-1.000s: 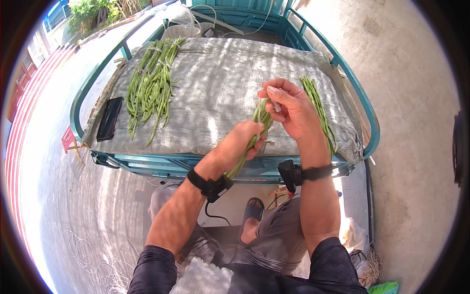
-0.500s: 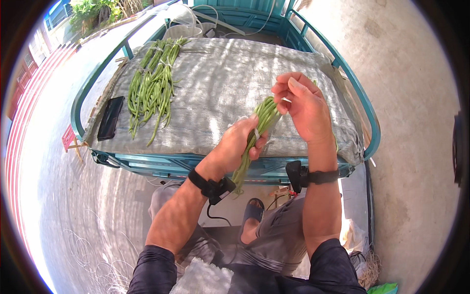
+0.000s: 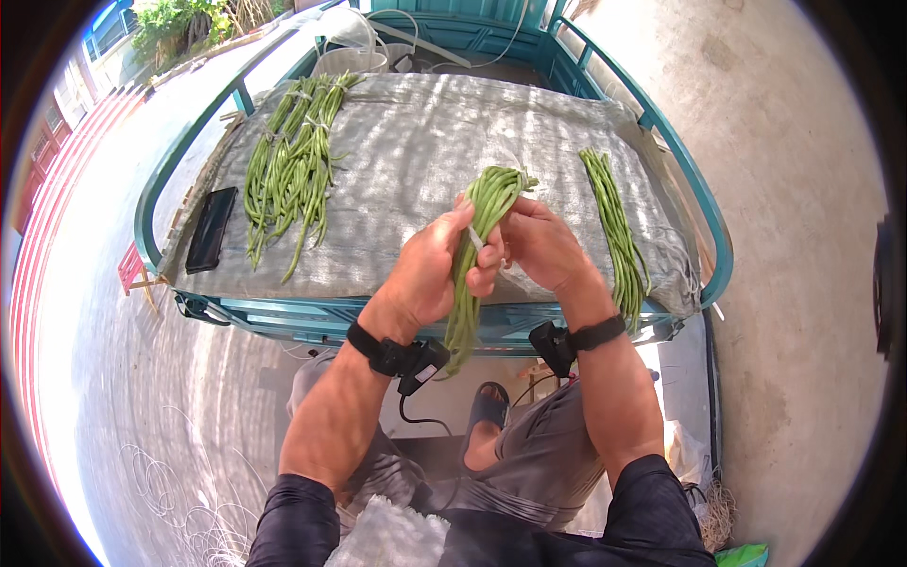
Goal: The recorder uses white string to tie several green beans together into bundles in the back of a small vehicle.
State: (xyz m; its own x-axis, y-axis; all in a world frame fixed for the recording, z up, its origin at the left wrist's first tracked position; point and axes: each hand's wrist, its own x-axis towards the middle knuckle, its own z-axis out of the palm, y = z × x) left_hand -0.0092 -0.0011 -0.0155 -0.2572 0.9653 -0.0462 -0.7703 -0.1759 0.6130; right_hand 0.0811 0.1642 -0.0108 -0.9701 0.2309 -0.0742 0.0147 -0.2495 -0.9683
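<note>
My left hand (image 3: 439,253) is closed around a bundle of long green beans (image 3: 491,197), held upright above the front edge of a cloth-covered cart bed. A white tie (image 3: 475,236) wraps the bundle at its middle, and the tail ends hang below my hand. Against the bundle's right side is my right hand (image 3: 543,244), its fingers bent inward; what they pinch is hidden. A loose row of long beans (image 3: 614,231) lies to the right on the grey cloth (image 3: 416,142). Several tied bean bundles (image 3: 298,161) are piled at the left.
A black phone (image 3: 212,230) lies near the cloth's left edge. Blue-green rails (image 3: 694,184) flank the cart bed. White buckets (image 3: 350,60) stand behind the cloth. Below are my legs and a sandalled foot (image 3: 488,406); loose white strands (image 3: 189,496) lie on the ground at left.
My right hand has come down and left from above the bundle to its side, uncovering the beans at right. The bundle's top has shifted slightly left and stands more upright.
</note>
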